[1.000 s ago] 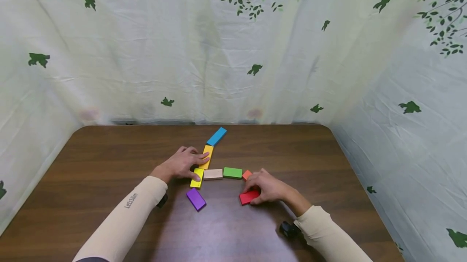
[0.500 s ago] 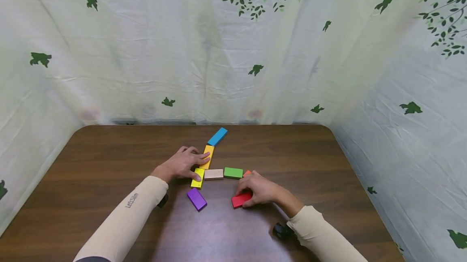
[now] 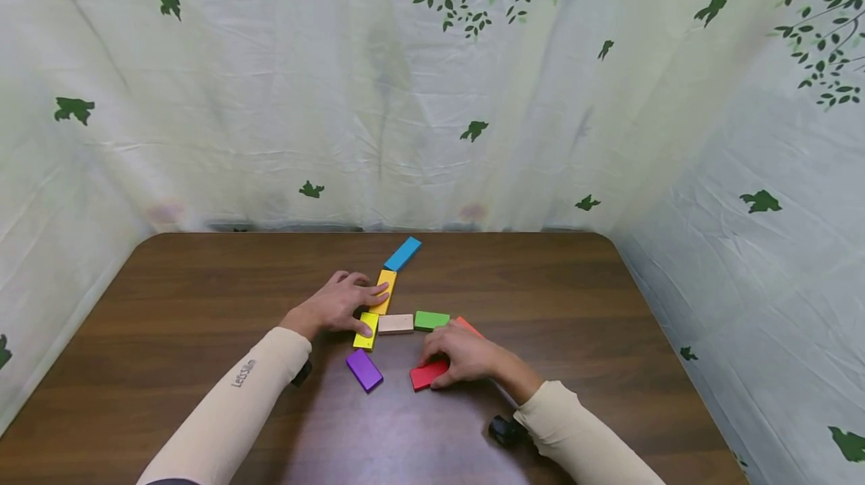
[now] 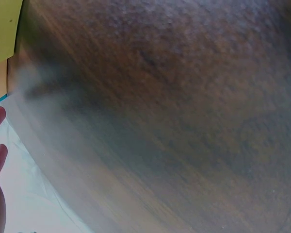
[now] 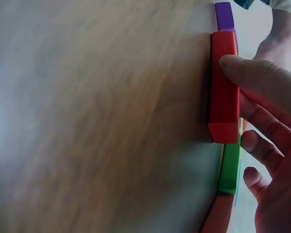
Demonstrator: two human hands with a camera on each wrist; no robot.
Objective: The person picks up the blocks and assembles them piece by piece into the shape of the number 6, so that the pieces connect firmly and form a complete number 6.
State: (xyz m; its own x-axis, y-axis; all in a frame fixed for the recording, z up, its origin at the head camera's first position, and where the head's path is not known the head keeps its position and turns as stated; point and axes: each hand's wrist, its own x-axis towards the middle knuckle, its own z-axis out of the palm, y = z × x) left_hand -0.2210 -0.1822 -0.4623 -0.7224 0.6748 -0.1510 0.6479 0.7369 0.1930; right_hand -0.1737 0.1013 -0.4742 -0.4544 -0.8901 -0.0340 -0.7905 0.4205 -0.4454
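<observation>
My right hand (image 3: 462, 353) pinches a red block (image 3: 426, 375) between thumb and fingers, low over the table. The right wrist view shows the thumb flat against the red block's (image 5: 224, 92) near side. My left hand (image 3: 338, 302) rests with extended fingers on an orange-yellow block (image 3: 387, 281) and its thumb on a yellow block (image 3: 364, 338). A purple block (image 3: 364, 370) lies in front of the yellow one, angled. From the yellow block a row runs right: a pale pink block (image 3: 395, 323), a green block (image 3: 431, 320) and an orange block (image 3: 468, 326), partly hidden by my right hand.
A blue block (image 3: 402, 253) lies slanted at the far end of the orange-yellow one. The brown wooden table (image 3: 216, 267) ends at a leaf-patterned white curtain (image 3: 223, 132). A black wrist camera (image 3: 505, 431) hangs under the right sleeve.
My right hand has moved left with the red block, bringing it nearer the purple block and uncovering more of the orange one. My left hand has stayed in place.
</observation>
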